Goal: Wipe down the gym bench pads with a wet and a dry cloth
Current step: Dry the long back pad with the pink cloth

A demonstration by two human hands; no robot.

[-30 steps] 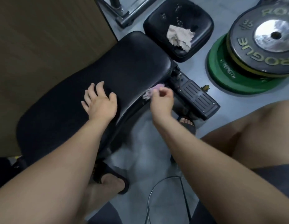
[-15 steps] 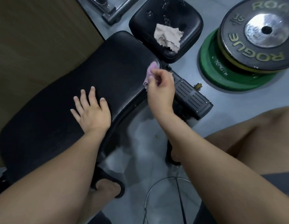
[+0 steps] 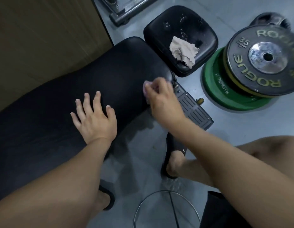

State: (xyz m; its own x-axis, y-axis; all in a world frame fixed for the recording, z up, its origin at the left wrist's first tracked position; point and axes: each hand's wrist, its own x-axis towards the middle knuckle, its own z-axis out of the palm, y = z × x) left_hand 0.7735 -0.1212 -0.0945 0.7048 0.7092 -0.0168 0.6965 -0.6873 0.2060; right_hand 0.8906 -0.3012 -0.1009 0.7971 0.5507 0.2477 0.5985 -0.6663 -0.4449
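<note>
The long black bench pad (image 3: 64,102) runs from the lower left toward the centre. My left hand (image 3: 95,116) lies flat on it with fingers spread. My right hand (image 3: 161,99) grips a small pink cloth (image 3: 145,87) and holds it against the pad's right end, near the rounded edge; the hand is blurred and hides most of the cloth. Beyond it sits the smaller black seat pad (image 3: 192,27), speckled with droplets or flecks. A crumpled beige cloth (image 3: 182,50) lies on that seat pad.
A black ribbed bench frame part (image 3: 194,111) juts out under my right wrist. Stacked weight plates, black on green (image 3: 258,63), lie on the grey floor at right. A brown panel (image 3: 44,33) fills the upper left. My sandalled feet (image 3: 172,160) and a wire stool ring (image 3: 166,209) are below.
My right hand has carried the pink cloth from the pad's lower side edge up onto its top near the right end. My left hand has stayed flat on the pad.
</note>
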